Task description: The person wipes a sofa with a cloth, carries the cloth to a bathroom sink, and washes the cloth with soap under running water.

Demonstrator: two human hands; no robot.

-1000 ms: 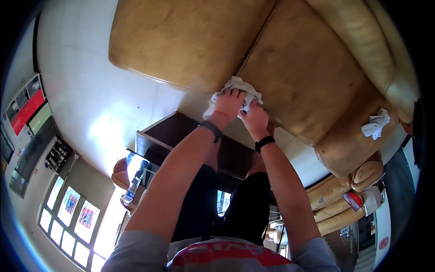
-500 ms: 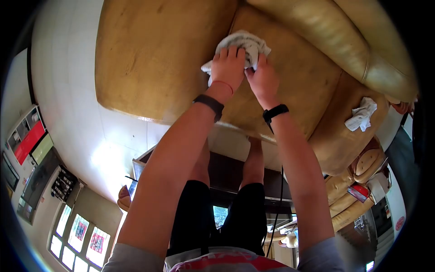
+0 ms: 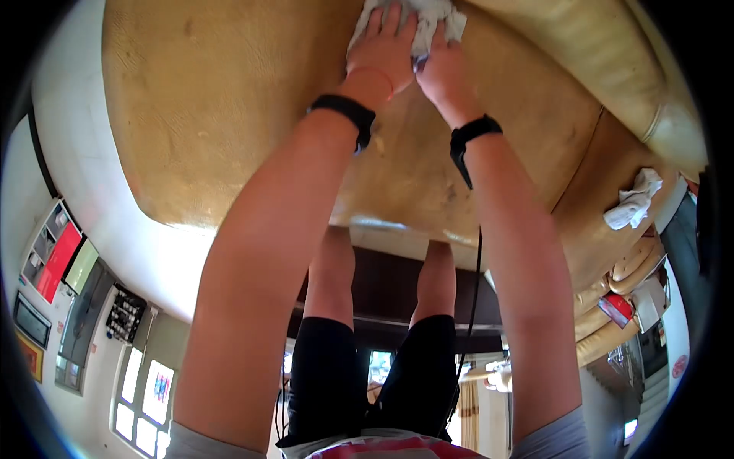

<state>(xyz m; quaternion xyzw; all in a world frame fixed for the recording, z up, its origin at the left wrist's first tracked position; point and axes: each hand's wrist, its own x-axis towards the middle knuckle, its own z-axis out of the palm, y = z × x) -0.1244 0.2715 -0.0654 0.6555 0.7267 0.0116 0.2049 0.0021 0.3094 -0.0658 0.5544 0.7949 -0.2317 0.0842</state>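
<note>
A white cloth (image 3: 434, 11) lies on the tan leather seat (image 3: 252, 115) of a sofa, at the top of the view. My left hand (image 3: 380, 53) presses down on its left part, fingers bent over the fabric. On the cloth's right side my right hand (image 3: 445, 73) grips its near edge, with the thumb toward my left hand. The two hands are close together. Each wrist wears a black band, and a thin red string circles the left one. The cloth's far edge is partly cut off by the frame.
The padded sofa backrest (image 3: 596, 46) rises at the upper right. A second white cloth (image 3: 634, 200) lies on the seat at the right. Behind my legs stands a dark brown low piece of furniture (image 3: 375, 287). A black cable (image 3: 475, 283) hangs beside my right arm.
Both hands have pushed the cloth farther away across the seat, toward the top of the view. My arms are stretched further, and the view has shifted forward over the sofa.
</note>
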